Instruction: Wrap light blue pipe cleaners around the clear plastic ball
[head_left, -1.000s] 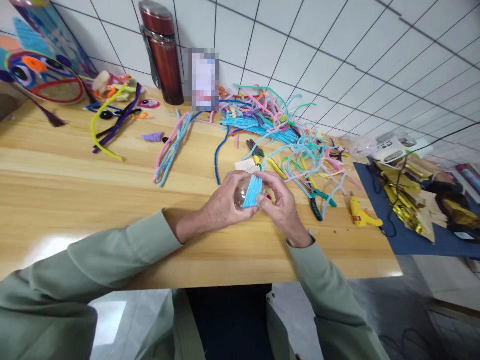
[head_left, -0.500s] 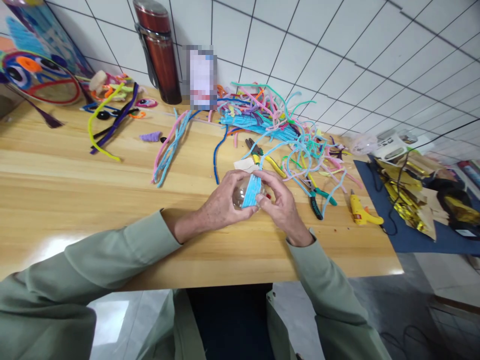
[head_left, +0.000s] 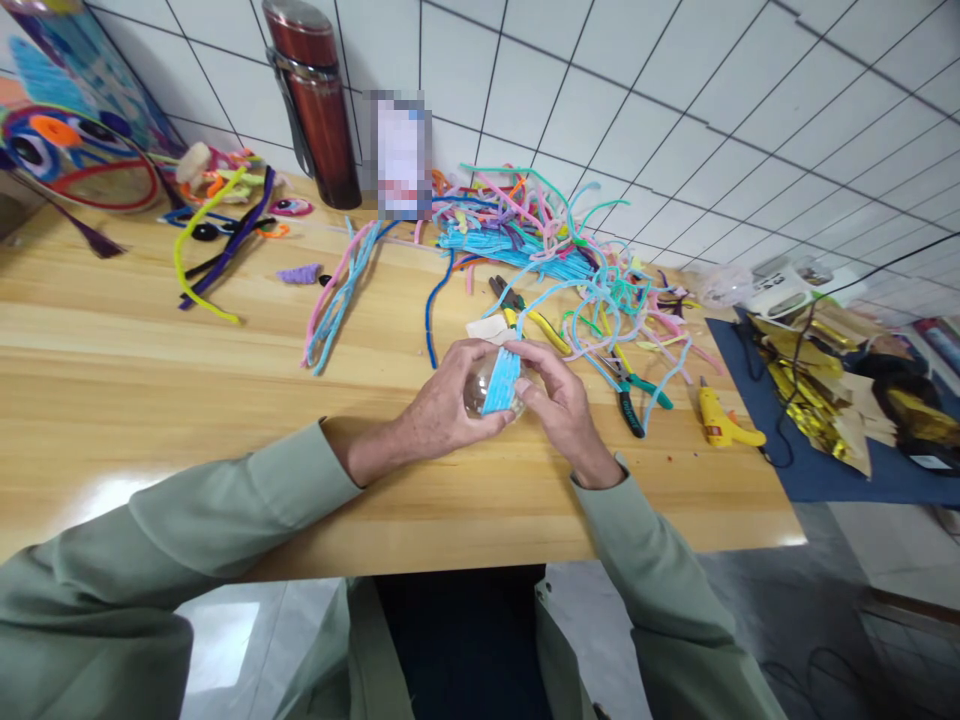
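Observation:
My left hand (head_left: 442, 405) and my right hand (head_left: 564, 405) together grip a small clear plastic ball (head_left: 481, 392) just above the wooden table (head_left: 150, 370). A band of light blue pipe cleaner (head_left: 501, 382) is wound round the ball's middle. The fingers of both hands curl round the ball from either side. A loose blue strand runs from the ball up toward the pile of pipe cleaners (head_left: 540, 240) behind it.
Pliers with yellow handles (head_left: 536, 322) and green handles (head_left: 634, 395) lie beyond my hands, with a yellow glue gun (head_left: 716, 420) to the right. A red flask (head_left: 315, 100) stands by the tiled wall. Gold foil scraps sit on a dark mat (head_left: 817, 470) at right.
The ball has turned slightly in my hands, so the blue band now stands more upright. My hands stay in the same spot.

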